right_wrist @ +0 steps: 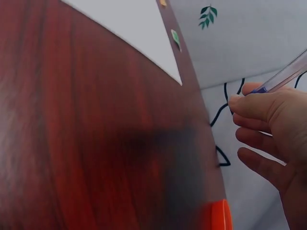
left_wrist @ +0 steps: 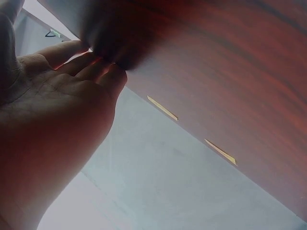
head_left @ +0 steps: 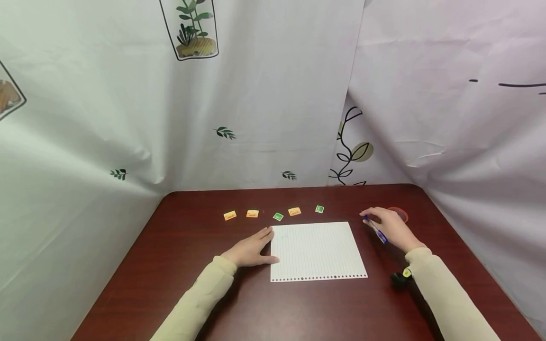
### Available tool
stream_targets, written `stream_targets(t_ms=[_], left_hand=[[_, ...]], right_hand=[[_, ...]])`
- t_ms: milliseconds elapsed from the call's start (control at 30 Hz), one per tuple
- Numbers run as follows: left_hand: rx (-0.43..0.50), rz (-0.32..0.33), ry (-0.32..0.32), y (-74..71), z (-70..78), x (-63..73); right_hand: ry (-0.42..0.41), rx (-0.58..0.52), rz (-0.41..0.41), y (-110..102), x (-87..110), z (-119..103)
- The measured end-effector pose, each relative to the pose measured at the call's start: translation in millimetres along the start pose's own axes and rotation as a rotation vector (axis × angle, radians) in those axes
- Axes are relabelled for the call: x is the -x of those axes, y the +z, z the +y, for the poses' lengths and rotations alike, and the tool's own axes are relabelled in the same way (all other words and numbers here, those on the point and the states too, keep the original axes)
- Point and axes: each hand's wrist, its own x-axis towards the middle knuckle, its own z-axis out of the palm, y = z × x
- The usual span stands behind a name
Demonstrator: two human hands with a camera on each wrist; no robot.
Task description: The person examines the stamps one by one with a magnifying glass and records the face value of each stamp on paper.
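A lined sheet of paper (head_left: 317, 251) with a row of holes along its near edge lies on the dark red-brown table. My left hand (head_left: 252, 250) rests at the sheet's left side, thumb and fingertips over its edge, the fingers straight. Between thumb and index finger, my right hand (head_left: 390, 227) pinches a clear-barrelled blue pen (head_left: 376, 230). This hand is to the right of the paper; the pen (right_wrist: 288, 72) slants up past the thumb in the right wrist view, while the other fingers are loosely bent.
Beyond the paper lie several small stamp-like pieces, some orange (head_left: 252, 214) and some green (head_left: 319, 209). A red ring-shaped thing (head_left: 398, 213) is partly behind my right hand. Near my right sleeve sits a dark object (head_left: 398, 280) with a yellow-green spot. Printed white cloth (head_left: 273, 94) hangs behind the table.
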Motion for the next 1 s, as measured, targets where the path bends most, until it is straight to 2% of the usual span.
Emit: stream_targets(t_ms=[467, 700, 1000], left_hand=[[0.003, 0.006, 0.004, 0.9, -0.1, 1.1], [0.01, 0.004, -0.003, 2.1, 0.9, 2.3], [0.012, 0.009, 0.001, 0.1, 1.9, 2.3]], right_hand=[[0.035, 0.053, -0.088, 0, 12.5, 13], [0.042, 0.051, -0.099, 3, 17.9, 16], [0.011, 0.074, -0.093, 4, 19.0, 16]])
